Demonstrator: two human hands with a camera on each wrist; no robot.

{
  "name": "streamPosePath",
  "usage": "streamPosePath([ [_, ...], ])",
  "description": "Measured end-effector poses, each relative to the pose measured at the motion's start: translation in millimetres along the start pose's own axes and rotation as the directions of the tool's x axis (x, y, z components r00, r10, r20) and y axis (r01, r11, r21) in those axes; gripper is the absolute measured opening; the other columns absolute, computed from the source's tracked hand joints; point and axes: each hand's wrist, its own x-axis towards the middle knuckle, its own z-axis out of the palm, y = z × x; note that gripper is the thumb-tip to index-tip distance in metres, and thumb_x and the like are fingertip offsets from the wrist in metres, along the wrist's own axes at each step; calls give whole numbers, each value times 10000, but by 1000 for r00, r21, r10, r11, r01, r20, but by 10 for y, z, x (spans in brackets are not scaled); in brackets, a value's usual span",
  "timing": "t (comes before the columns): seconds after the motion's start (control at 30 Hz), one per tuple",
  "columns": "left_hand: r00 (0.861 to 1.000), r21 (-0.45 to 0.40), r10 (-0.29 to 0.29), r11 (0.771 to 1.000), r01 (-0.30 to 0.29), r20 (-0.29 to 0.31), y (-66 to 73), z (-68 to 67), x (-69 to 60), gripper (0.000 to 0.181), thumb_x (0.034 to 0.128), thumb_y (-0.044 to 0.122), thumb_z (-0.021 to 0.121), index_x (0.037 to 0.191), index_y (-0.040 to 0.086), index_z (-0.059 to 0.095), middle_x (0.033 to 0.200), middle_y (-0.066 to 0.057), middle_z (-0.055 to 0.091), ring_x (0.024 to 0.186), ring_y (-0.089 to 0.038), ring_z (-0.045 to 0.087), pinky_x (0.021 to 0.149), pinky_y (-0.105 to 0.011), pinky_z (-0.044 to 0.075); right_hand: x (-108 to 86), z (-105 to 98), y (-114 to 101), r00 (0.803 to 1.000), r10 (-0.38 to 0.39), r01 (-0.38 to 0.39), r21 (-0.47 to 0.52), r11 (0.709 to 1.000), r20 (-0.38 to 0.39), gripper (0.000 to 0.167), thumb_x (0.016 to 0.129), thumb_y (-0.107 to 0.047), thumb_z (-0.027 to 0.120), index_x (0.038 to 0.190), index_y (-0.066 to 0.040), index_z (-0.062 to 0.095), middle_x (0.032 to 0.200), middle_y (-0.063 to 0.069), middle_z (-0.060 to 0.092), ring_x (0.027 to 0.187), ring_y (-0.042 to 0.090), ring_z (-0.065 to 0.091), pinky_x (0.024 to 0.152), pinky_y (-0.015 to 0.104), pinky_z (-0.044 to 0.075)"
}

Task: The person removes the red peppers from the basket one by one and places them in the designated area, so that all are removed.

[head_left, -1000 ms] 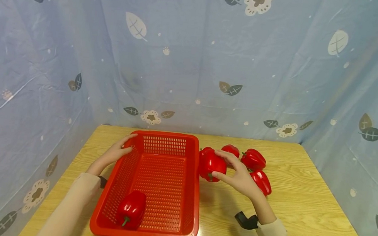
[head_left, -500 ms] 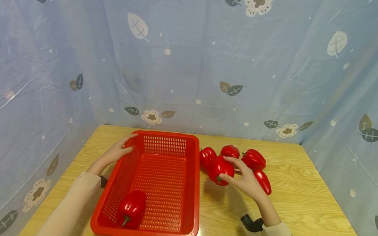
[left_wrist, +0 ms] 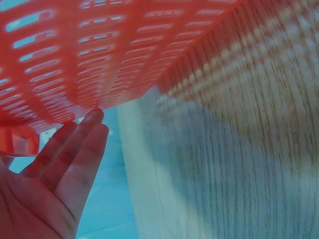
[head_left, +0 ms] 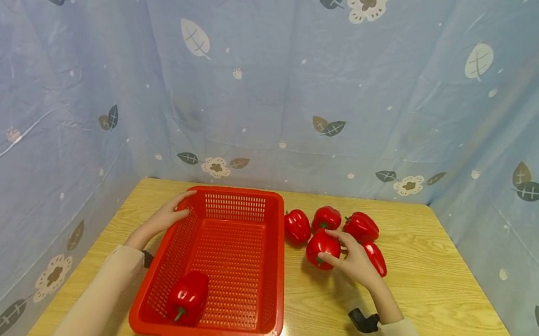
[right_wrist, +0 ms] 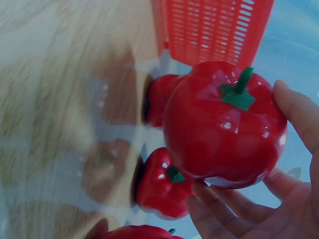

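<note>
My left hand (head_left: 155,222) holds the left rim of a red plastic basket (head_left: 278,296). In the left wrist view its straight fingers (left_wrist: 82,154) lie against the slotted outer wall, and the thumb is mostly hidden. Between thumb and fingers, my right hand (head_left: 357,262) grips a shiny red bell pepper (head_left: 322,249) to the right of the basket. That pepper's green stem (right_wrist: 241,89) shows in the right wrist view, and it looks raised above the table. One red bell pepper (head_left: 188,294) lies in the basket's near left corner.
Several more red bell peppers lie around the right hand: one (head_left: 298,226) by the basket, one (head_left: 327,219) behind the held pepper, others (head_left: 362,227) farther right. The wooden table (head_left: 439,298) ends at a blue patterned curtain (head_left: 289,81) at the back and sides.
My right hand has moved right and slightly nearer with the bell pepper, away from the basket, uncovering the pepper beside it. The left hand and basket have stayed put.
</note>
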Motion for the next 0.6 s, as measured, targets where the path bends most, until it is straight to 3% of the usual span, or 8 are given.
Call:
streamPosePath([
  [0.13,1000,-7,0,1000,0,6,96,-4,-27,547,938,27,434,1448,-4,240,1467,-288,217,1184,-463,405,894,-548,378,-29,6,30,1000,14,-14,-40,999,3,602,777,-276,741,1273,-16,519,1272,222,496,1108,385,514,828,471,499],
  [0.4,1000,11,9,1000,-9,-8,-134,4,45,554,952,92,449,1467,82,245,1489,-227,223,1196,-404,418,893,-502,397,-44,21,110,999,36,-35,-104,994,6,599,780,-286,736,1273,-19,523,1266,227,511,1109,376,512,823,465,499],
  [0.6,1000,-7,22,1000,-22,-8,-135,3,46,555,948,91,454,1465,83,252,1489,-224,225,1211,-417,403,908,-525,381,-48,46,148,998,57,-55,-128,990,18,620,791,-322,720,1284,-10,511,1298,260,473,1167,425,460,853,511,471],
])
